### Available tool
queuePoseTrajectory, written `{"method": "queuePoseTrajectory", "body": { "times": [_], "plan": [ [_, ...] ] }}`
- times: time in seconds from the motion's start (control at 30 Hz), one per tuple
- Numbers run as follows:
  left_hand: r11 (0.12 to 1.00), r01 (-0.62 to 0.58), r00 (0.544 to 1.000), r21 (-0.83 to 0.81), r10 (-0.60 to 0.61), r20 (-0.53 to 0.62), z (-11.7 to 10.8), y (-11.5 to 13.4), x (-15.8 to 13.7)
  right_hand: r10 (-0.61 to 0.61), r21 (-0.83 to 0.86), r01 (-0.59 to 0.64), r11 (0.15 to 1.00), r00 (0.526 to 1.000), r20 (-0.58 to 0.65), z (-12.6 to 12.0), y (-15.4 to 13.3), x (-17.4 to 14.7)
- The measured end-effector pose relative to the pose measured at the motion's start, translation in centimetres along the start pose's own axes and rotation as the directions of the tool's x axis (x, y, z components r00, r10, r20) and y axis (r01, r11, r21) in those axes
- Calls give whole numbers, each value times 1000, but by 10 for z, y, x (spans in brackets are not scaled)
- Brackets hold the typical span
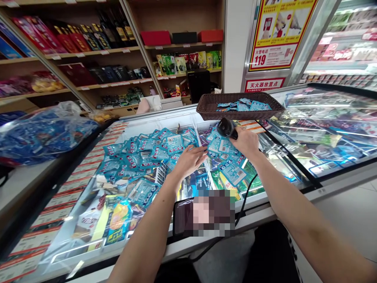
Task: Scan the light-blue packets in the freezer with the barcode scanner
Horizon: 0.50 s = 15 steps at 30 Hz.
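My right hand [247, 141] is wrapped round the handle of a black handheld barcode scanner [226, 128], its head tilted over blue packets. My left hand [190, 160] is open, fingers stretched to the right and close to a small group of blue packets [232, 171] under the scanner. Whether its fingertips touch a packet I cannot tell. A larger spread of the same blue packets [138, 151] covers the glass lid to the left. The scanner's black cable [249, 189] runs down past the freezer's front edge.
The packets lie on a glass-topped chest freezer [277, 210] with bagged goods inside. A brown woven basket [232, 114] at the back holds more blue packets [255, 105]. A dark-screened device [183, 218] lies at the front edge. A bulging plastic bag [44, 135] sits left; stocked shelves stand behind.
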State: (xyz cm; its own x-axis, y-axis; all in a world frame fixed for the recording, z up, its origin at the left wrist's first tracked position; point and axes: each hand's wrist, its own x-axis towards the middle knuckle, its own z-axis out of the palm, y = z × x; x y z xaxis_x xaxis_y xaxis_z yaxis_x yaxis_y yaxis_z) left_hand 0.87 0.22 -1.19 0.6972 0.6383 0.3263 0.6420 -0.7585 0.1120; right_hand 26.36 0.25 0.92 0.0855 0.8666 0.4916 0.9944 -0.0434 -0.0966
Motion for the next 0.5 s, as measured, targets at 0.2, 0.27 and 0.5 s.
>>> {"method": "queuePoseTrajectory", "body": {
  "times": [0.2, 0.27, 0.5],
  "plan": [
    [983, 184, 971, -4, -183, -157, 7, -4, 0, -56, 7, 56, 998, 998, -11, -1, -8, -4],
    [977, 212, 962, -17, -211, -174, 10, -5, 0, -78, 8, 79, 997, 997, -14, 0, -9, -5],
    [957, 229, 951, -180, -259, -167, 14, -20, 2, -97, 22, 97, 995, 995, 15, 2, -12, -6]
  ]
}}
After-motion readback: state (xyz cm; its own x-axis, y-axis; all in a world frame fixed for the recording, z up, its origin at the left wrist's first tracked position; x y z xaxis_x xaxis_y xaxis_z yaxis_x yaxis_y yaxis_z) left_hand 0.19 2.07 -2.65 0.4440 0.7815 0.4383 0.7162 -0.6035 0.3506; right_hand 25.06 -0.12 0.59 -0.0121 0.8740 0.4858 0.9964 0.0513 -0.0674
